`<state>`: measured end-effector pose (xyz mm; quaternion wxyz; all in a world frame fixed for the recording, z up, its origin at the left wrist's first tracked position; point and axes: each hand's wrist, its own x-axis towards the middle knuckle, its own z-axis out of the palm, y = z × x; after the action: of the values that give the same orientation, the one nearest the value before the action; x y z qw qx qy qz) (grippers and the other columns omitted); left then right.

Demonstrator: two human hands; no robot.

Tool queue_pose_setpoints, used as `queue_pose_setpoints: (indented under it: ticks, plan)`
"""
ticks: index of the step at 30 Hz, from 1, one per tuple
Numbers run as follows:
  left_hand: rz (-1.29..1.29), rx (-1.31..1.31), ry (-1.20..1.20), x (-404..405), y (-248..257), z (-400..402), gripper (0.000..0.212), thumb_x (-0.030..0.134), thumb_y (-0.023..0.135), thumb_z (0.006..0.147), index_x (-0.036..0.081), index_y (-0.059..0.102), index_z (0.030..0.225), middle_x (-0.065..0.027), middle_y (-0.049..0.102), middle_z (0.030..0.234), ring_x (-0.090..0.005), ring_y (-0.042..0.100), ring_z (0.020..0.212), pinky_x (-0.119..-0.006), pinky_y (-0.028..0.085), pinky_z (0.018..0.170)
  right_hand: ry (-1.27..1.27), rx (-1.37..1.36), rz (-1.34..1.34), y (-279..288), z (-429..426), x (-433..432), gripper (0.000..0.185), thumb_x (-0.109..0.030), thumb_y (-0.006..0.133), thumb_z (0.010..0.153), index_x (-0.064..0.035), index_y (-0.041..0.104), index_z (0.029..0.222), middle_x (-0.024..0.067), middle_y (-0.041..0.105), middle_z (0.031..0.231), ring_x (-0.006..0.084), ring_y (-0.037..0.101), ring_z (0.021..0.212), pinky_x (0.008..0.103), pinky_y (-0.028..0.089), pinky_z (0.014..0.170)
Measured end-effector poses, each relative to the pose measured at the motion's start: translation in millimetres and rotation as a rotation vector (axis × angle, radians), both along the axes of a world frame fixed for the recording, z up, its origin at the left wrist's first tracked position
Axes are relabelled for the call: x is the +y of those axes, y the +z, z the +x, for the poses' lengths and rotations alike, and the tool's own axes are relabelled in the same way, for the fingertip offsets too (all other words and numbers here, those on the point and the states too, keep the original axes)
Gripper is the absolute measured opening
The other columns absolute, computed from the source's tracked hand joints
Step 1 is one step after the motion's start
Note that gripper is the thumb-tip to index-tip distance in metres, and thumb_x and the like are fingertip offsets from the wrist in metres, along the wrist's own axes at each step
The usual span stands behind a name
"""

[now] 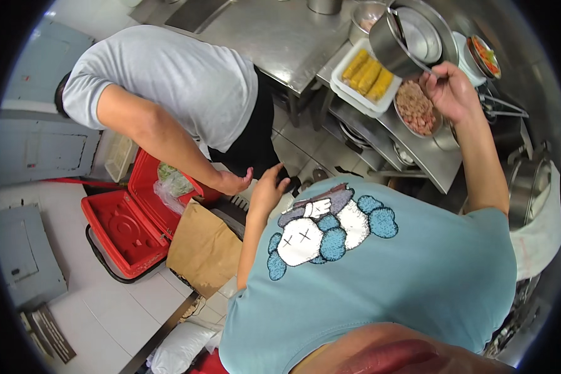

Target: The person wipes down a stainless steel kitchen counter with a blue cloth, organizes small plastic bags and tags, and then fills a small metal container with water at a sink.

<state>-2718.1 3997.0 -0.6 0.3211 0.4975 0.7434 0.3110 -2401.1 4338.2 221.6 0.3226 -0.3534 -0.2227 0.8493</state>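
My right hand (451,91) pinches the rim of a tilted stainless steel pot (392,49), holding it over the counter at the upper right. Just below that hand is a bowl of chopped raw meat (416,107). Left of the bowl, a white plastic tray (339,84) carries several yellow wrapped rolls (367,77). A wide metal basin with a smaller bowl (420,35) in it lies behind the pot. My left hand (267,187) hangs in front of me with fingers apart and nothing in it, close to another person's hand.
A person in a light grey shirt (163,79) bends over a red cooler box (121,229) with bagged greens (170,180). Brown cardboard (205,248) lies beside it. A steel table (271,42) stands ahead. A bowl of cut vegetables (486,56) and large pots (526,187) are at right.
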Motion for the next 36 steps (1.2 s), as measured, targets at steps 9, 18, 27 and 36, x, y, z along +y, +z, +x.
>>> queue_pose_setpoints:
  ticks: [9, 18, 27, 36]
  plan:
    - [0.142, 0.01, -0.102, 34, -3, 22, 0.016, 0.012, 0.077, 0.079, 0.002, 0.067, 0.088, -0.0148, 0.064, 0.115, -0.0307, 0.064, 0.097, -0.033, 0.05, 0.08, -0.083, -0.048, 0.083, 6, 38, 24, 0.018, 0.0, 0.05, 0.088, 0.0137, 0.049, 0.099, 0.0208, 0.059, 0.092, 0.025, 0.064, 0.079, 0.0242, 0.061, 0.065]
    - [-0.071, -0.092, 0.011, 124, 15, 72, 0.033, 0.02, 0.074, 0.083, 0.011, 0.064, 0.113, -0.0121, 0.049, 0.139, -0.0332, 0.059, 0.113, -0.038, 0.049, 0.09, -0.121, 0.123, -0.01, -43, 30, 28, 0.019, 0.002, 0.053, 0.085, 0.0143, 0.055, 0.098, 0.0205, 0.063, 0.093, 0.0273, 0.064, 0.08, 0.0261, 0.061, 0.067]
    - [0.093, 0.063, -0.024, 181, 8, 93, 0.032, 0.024, 0.072, 0.085, 0.011, 0.064, 0.112, -0.0143, 0.051, 0.136, -0.0372, 0.059, 0.111, -0.045, 0.05, 0.091, -0.068, -0.008, 0.073, -67, 54, 39, 0.019, -0.001, 0.055, 0.085, 0.0073, 0.06, 0.101, 0.0142, 0.069, 0.093, 0.0237, 0.068, 0.078, 0.0256, 0.059, 0.064]
    - [-0.294, 0.059, -0.19, 208, -94, 98, 0.037, 0.03, 0.071, 0.086, 0.012, 0.064, 0.116, -0.0129, 0.061, 0.12, -0.0326, 0.059, 0.113, -0.041, 0.048, 0.095, -0.107, -0.009, 0.06, -68, 77, 57, 0.01, 0.001, 0.056, 0.084, 0.0086, 0.058, 0.09, 0.018, 0.065, 0.094, 0.0265, 0.063, 0.081, 0.0227, 0.06, 0.065]
